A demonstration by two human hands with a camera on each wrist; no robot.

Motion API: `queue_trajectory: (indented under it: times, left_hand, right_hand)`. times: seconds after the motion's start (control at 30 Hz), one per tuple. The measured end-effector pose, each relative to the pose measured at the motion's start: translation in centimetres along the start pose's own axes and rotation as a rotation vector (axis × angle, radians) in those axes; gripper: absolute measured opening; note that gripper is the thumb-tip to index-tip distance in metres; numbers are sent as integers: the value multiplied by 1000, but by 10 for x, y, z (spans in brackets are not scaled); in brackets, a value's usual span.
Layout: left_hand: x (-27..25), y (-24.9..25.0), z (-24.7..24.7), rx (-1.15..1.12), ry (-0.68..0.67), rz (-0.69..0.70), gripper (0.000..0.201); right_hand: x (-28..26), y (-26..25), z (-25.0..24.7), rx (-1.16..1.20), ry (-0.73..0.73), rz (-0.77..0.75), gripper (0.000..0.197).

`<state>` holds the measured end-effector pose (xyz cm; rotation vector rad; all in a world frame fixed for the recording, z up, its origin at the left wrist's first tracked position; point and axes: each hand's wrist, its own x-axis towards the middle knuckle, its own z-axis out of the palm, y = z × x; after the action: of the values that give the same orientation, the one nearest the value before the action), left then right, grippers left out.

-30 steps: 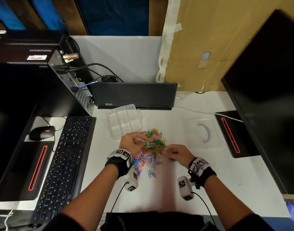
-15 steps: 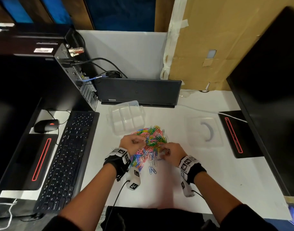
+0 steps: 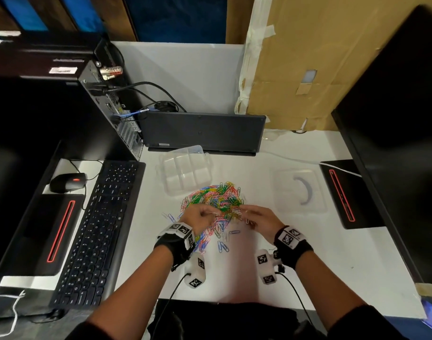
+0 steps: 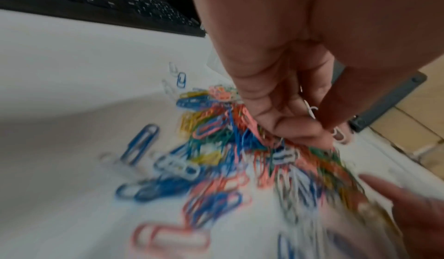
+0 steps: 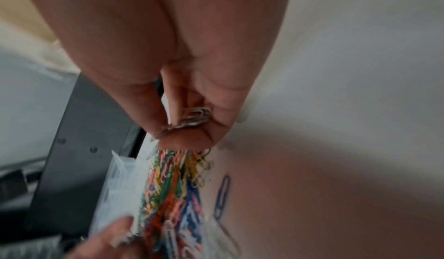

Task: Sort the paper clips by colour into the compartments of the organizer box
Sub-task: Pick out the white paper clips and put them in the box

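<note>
Mixed-colour wire paper clip heap [image 3: 213,204] mid-worktop, just in front of clear plastic compartment organizer box [image 3: 185,171], box empty. Left hand [image 3: 200,218] fingers pinch white clips [image 4: 312,111]; right hand [image 3: 260,218] fingers pinch silver clips [image 5: 194,117]. Likely gathering one colour per hand before dropping.

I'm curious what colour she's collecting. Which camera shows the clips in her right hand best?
The right wrist view: the right hand pinches a bunch of silver clips, close and sharp. The head view shows that hand only small at the pile; the left wrist view catches just a blurred fingertip.
</note>
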<state>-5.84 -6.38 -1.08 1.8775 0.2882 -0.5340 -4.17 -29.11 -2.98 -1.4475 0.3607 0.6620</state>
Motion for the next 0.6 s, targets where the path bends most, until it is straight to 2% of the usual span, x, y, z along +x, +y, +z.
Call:
queue_trajectory:
  times: [0.1, 0.23, 0.33, 0.43, 0.5, 0.6]
  left_hand:
    - [-8, -3, 14, 259, -3, 45, 19]
    - [-12, -8, 26, 462, 39, 107, 17]
    - [-12, -8, 28, 564, 25, 105, 15]
    - [-14, -2, 31, 665, 13, 69, 38]
    - [-12, 0, 34, 733, 13, 28, 44]
    - [-9, 2, 39, 724, 41, 20, 29]
  right_hand:
    - [-9, -4, 2, 328, -95, 160, 28]
    - [-15, -7, 5, 548, -142, 244, 28]
    - [-16, -7, 6, 552, -153, 269, 19]
    - [-13, -4, 6, 488, -163, 242, 23]
    - [-12, -4, 8, 460, -161, 226, 23]
    - [-12, -5, 9, 372, -157, 188, 16]
